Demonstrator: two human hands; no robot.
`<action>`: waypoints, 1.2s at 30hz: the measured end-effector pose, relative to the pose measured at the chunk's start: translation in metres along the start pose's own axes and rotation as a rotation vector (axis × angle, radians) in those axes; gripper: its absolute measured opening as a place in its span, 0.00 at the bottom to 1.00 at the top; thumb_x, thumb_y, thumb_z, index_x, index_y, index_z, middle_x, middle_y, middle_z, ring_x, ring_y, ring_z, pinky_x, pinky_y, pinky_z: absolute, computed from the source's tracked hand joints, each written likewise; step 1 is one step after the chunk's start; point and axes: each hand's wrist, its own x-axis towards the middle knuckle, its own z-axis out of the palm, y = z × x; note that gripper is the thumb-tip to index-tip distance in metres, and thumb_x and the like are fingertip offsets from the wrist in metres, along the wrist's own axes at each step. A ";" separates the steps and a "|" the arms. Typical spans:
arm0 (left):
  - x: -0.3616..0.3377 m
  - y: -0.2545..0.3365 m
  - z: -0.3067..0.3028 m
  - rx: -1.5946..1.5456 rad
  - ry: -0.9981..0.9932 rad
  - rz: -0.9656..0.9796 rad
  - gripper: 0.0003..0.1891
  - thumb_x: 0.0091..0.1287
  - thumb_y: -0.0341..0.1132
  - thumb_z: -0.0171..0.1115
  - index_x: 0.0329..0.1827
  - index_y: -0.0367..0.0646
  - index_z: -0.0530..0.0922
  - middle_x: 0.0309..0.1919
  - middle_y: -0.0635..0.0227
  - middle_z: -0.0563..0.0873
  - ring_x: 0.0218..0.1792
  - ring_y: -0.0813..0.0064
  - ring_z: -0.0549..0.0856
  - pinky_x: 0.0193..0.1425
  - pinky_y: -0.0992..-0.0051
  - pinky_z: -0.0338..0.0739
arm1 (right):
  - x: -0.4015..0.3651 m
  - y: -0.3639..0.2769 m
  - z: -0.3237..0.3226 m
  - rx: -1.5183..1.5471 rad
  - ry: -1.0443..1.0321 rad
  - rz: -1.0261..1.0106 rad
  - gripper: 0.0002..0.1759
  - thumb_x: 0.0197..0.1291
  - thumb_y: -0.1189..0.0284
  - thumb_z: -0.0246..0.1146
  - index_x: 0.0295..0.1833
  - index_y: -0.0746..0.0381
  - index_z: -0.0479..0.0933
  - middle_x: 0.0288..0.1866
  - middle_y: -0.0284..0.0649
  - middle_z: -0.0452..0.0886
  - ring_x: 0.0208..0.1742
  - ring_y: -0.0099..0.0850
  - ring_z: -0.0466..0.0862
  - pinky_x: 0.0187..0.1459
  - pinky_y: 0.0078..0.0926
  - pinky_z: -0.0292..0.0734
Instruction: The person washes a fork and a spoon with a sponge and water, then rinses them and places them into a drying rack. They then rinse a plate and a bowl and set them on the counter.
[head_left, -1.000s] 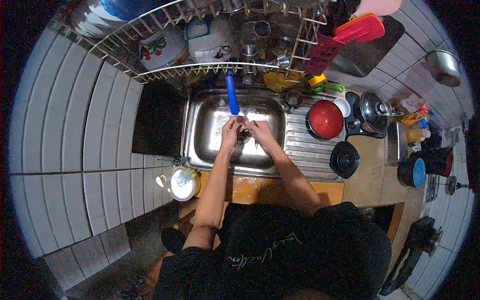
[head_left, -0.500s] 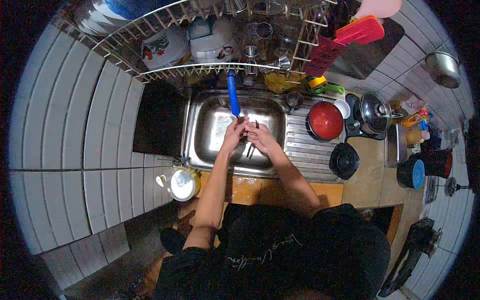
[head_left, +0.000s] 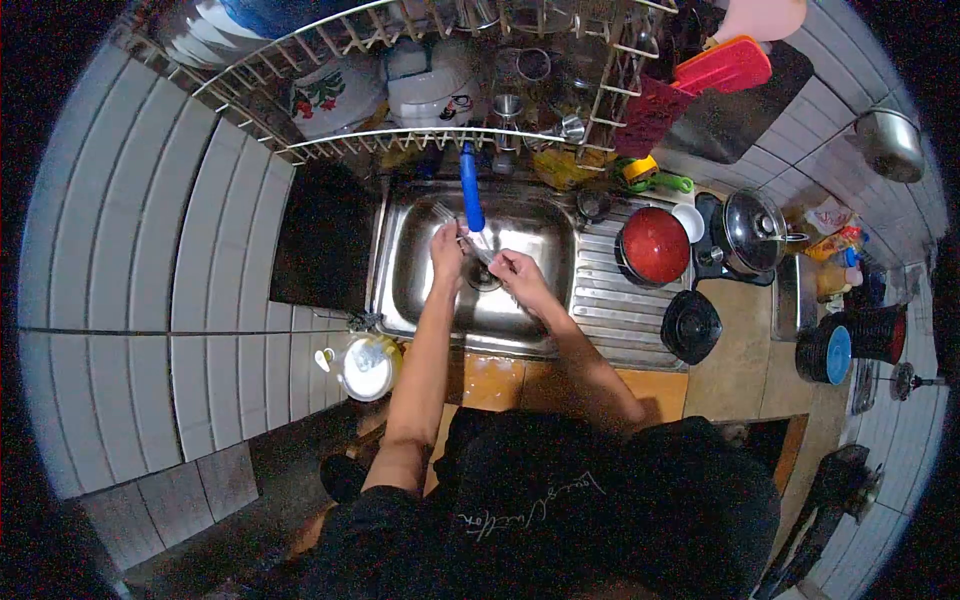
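My left hand is closed over the steel sink, just left of the lower end of the blue faucet tube. My right hand is pinched a little lower and to the right. A thin metal utensil, which looks like a fork, runs slantwise between my two hands, and both hold it. Its pronged end appears to stick out up and left of my left hand. The drain shows behind the hands.
A wire dish rack with bowls and glasses hangs above the sink. On the right drainboard are a red bowl and a black dish. A lidded pot is farther right. A white-topped tub stands at lower left.
My hands have moved apart, the left one up and left, the right one slightly right. The dark, thin item seen at my right hand earlier has left view, and the utensil now spans both hands.
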 end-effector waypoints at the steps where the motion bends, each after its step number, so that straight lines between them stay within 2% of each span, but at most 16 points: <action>1: 0.012 -0.007 -0.010 -0.021 -0.032 -0.013 0.12 0.71 0.41 0.48 0.38 0.45 0.76 0.25 0.74 0.78 0.25 0.85 0.73 0.28 0.83 0.67 | -0.001 0.002 0.000 -0.002 -0.006 -0.018 0.08 0.61 0.72 0.59 0.30 0.59 0.69 0.23 0.22 0.64 0.23 0.11 0.60 0.23 0.12 0.55; 6: 0.010 0.010 -0.006 0.039 -0.030 0.004 0.14 0.70 0.45 0.49 0.33 0.46 0.74 0.22 0.77 0.76 0.22 0.86 0.71 0.26 0.84 0.66 | -0.004 0.009 -0.007 -0.090 -0.010 -0.021 0.08 0.61 0.72 0.59 0.30 0.60 0.70 0.24 0.23 0.66 0.25 0.12 0.62 0.25 0.13 0.57; 12: 0.000 0.013 0.007 0.173 -0.009 0.177 0.12 0.70 0.41 0.50 0.31 0.44 0.72 0.23 0.77 0.74 0.22 0.88 0.68 0.24 0.84 0.65 | -0.003 0.029 -0.024 -0.180 -0.006 0.008 0.08 0.60 0.71 0.60 0.31 0.62 0.72 0.24 0.24 0.67 0.27 0.14 0.64 0.28 0.14 0.60; 14: -0.006 0.014 0.013 0.116 -0.146 0.239 0.09 0.71 0.37 0.49 0.35 0.42 0.71 0.24 0.74 0.76 0.23 0.87 0.72 0.25 0.85 0.67 | -0.006 0.042 -0.027 -0.215 -0.005 0.011 0.08 0.60 0.71 0.60 0.32 0.62 0.73 0.25 0.24 0.68 0.28 0.14 0.65 0.29 0.14 0.61; 15: -0.024 0.031 0.026 -0.016 -0.166 0.127 0.06 0.71 0.33 0.47 0.39 0.40 0.71 0.25 0.73 0.77 0.24 0.86 0.75 0.26 0.85 0.68 | -0.007 0.050 -0.028 -0.220 0.007 -0.027 0.08 0.60 0.70 0.60 0.32 0.63 0.73 0.25 0.24 0.68 0.28 0.14 0.65 0.28 0.15 0.61; 16: -0.026 0.029 0.034 -0.060 -0.132 0.157 0.06 0.70 0.32 0.46 0.43 0.39 0.70 0.27 0.71 0.79 0.25 0.84 0.77 0.25 0.84 0.69 | -0.005 0.056 -0.032 -0.229 0.021 -0.074 0.08 0.60 0.69 0.60 0.33 0.63 0.74 0.26 0.25 0.69 0.28 0.15 0.65 0.28 0.15 0.61; 18: -0.017 0.012 0.031 0.003 -0.146 0.197 0.09 0.68 0.23 0.44 0.47 0.40 0.70 0.33 0.69 0.79 0.27 0.80 0.77 0.30 0.80 0.74 | -0.010 0.044 -0.031 -0.254 0.036 0.003 0.12 0.60 0.64 0.61 0.34 0.64 0.74 0.25 0.25 0.69 0.27 0.16 0.65 0.28 0.18 0.62; 20: -0.011 -0.008 0.027 0.079 -0.114 0.292 0.08 0.69 0.27 0.41 0.40 0.40 0.72 0.27 0.71 0.76 0.21 0.85 0.73 0.23 0.83 0.67 | -0.009 0.049 -0.031 -0.341 0.084 -0.054 0.13 0.59 0.63 0.62 0.32 0.64 0.74 0.24 0.25 0.68 0.27 0.16 0.64 0.27 0.18 0.61; 21: -0.017 -0.003 0.033 0.080 -0.072 0.345 0.09 0.68 0.25 0.39 0.38 0.40 0.72 0.25 0.73 0.75 0.20 0.86 0.71 0.23 0.83 0.65 | -0.010 0.048 -0.029 -0.324 0.069 -0.053 0.13 0.59 0.64 0.62 0.32 0.63 0.74 0.24 0.25 0.68 0.27 0.16 0.64 0.27 0.18 0.61; 22: -0.023 0.002 0.038 0.017 -0.084 0.329 0.09 0.68 0.24 0.40 0.36 0.41 0.71 0.26 0.73 0.75 0.21 0.86 0.71 0.23 0.83 0.65 | -0.011 0.048 -0.027 -0.307 0.056 -0.051 0.12 0.59 0.65 0.62 0.31 0.63 0.74 0.24 0.25 0.69 0.27 0.16 0.64 0.27 0.18 0.61; 24: -0.017 -0.009 0.033 0.208 -0.041 0.416 0.08 0.68 0.25 0.41 0.35 0.41 0.72 0.24 0.74 0.75 0.21 0.86 0.70 0.23 0.82 0.65 | -0.010 0.061 -0.025 -0.283 0.039 -0.041 0.09 0.58 0.69 0.62 0.31 0.64 0.73 0.24 0.26 0.69 0.28 0.16 0.66 0.29 0.18 0.63; 28: -0.012 -0.017 0.035 0.235 -0.077 0.405 0.08 0.69 0.30 0.48 0.32 0.40 0.73 0.22 0.74 0.75 0.22 0.86 0.72 0.24 0.83 0.65 | -0.010 0.068 -0.024 -0.280 0.044 -0.036 0.09 0.58 0.69 0.62 0.33 0.65 0.75 0.25 0.28 0.72 0.30 0.17 0.67 0.33 0.20 0.64; 30: -0.019 -0.006 0.041 0.267 -0.085 0.323 0.10 0.69 0.32 0.51 0.30 0.37 0.74 0.23 0.73 0.78 0.24 0.85 0.74 0.25 0.82 0.67 | -0.008 0.073 -0.026 -0.323 0.058 -0.028 0.09 0.58 0.69 0.62 0.34 0.66 0.76 0.26 0.29 0.73 0.31 0.18 0.68 0.34 0.21 0.65; 32: -0.026 0.002 0.039 0.416 -0.103 0.278 0.12 0.69 0.35 0.53 0.31 0.35 0.77 0.24 0.71 0.80 0.25 0.84 0.76 0.27 0.81 0.70 | -0.010 0.073 -0.028 -0.288 0.030 -0.014 0.09 0.57 0.70 0.63 0.34 0.66 0.76 0.25 0.28 0.72 0.28 0.18 0.67 0.31 0.20 0.64; 34: -0.031 0.006 0.040 0.380 -0.191 0.413 0.13 0.70 0.37 0.52 0.36 0.34 0.78 0.24 0.70 0.80 0.25 0.84 0.76 0.29 0.80 0.72 | -0.011 0.070 -0.028 -0.238 0.019 0.049 0.09 0.57 0.70 0.63 0.34 0.65 0.76 0.24 0.27 0.72 0.27 0.17 0.67 0.28 0.19 0.63; 36: -0.036 0.014 0.039 0.459 -0.237 0.434 0.13 0.70 0.36 0.50 0.38 0.33 0.78 0.24 0.70 0.80 0.25 0.84 0.77 0.30 0.80 0.73 | -0.016 0.057 -0.028 -0.191 0.012 0.111 0.08 0.57 0.70 0.63 0.35 0.64 0.76 0.23 0.27 0.71 0.25 0.16 0.66 0.26 0.18 0.62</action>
